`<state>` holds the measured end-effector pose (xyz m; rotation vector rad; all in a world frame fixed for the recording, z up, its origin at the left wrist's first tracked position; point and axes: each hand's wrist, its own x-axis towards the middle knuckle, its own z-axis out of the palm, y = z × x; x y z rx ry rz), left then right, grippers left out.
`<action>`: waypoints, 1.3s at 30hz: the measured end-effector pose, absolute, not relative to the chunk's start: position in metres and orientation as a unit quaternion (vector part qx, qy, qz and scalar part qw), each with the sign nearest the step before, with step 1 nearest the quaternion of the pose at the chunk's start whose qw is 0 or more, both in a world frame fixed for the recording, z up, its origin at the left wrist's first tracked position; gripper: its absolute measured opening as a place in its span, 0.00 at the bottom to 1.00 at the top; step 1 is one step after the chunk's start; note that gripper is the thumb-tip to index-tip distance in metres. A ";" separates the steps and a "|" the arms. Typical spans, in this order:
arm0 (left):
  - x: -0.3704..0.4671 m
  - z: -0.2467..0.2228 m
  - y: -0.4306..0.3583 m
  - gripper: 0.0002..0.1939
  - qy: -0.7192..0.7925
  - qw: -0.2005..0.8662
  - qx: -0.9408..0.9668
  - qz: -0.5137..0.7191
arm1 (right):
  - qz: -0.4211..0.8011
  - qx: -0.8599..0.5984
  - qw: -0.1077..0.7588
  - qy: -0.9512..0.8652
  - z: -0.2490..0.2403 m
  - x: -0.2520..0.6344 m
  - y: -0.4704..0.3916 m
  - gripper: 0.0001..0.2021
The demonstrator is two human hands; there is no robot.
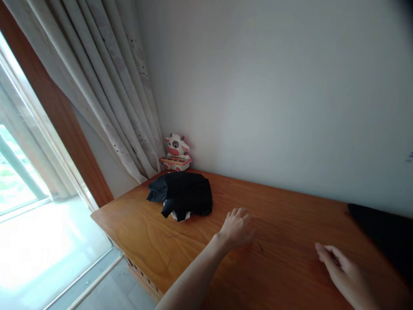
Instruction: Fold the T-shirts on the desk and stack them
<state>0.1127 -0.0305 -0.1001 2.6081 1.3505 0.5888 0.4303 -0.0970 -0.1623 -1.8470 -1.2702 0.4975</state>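
My left hand (237, 228) is over the middle of the wooden tabletop (284, 267), back upward and fingers apart and a little bent. Nothing shows in it, though its far edge is blurred. To its left lies a bunched black cloth (190, 191), with a bit of white material (181, 216) peeking out underneath; the hand is apart from both. My right hand (343, 267) is farther right, above the same surface. Its thumb rests near the curled fingers, with no object visible between them. A small thin dark mark (260, 246) is on the wood between my hands.
A toy cow with a keyboard (176, 155) stands in the back left corner. Black flat material (387, 237) covers the right end of the table. Behind is a pale wall (274, 94); a curtain (109, 86) and a bright window (22, 163) are at left.
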 end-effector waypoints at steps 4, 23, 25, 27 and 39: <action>0.143 -0.131 -0.026 0.17 0.400 0.110 0.875 0.249 | 0.169 -0.714 0.486 -0.475 -0.163 0.424 -0.098 0.32; 0.143 -0.150 -0.004 0.12 0.259 0.132 0.892 0.347 | 0.003 -0.947 0.054 -0.316 -0.084 0.566 -0.191 0.28; 0.143 -0.150 -0.004 0.12 0.258 0.128 0.895 0.340 | 0.022 -0.953 0.029 -0.301 -0.090 0.578 -0.199 0.28; 0.143 -0.150 -0.005 0.12 0.258 0.123 0.898 0.334 | 0.036 -0.952 0.019 -0.304 -0.098 0.584 -0.203 0.24; 0.145 -0.144 -0.007 0.12 0.269 0.123 0.904 0.310 | 0.005 -0.939 0.070 -0.337 -0.116 0.594 -0.214 0.18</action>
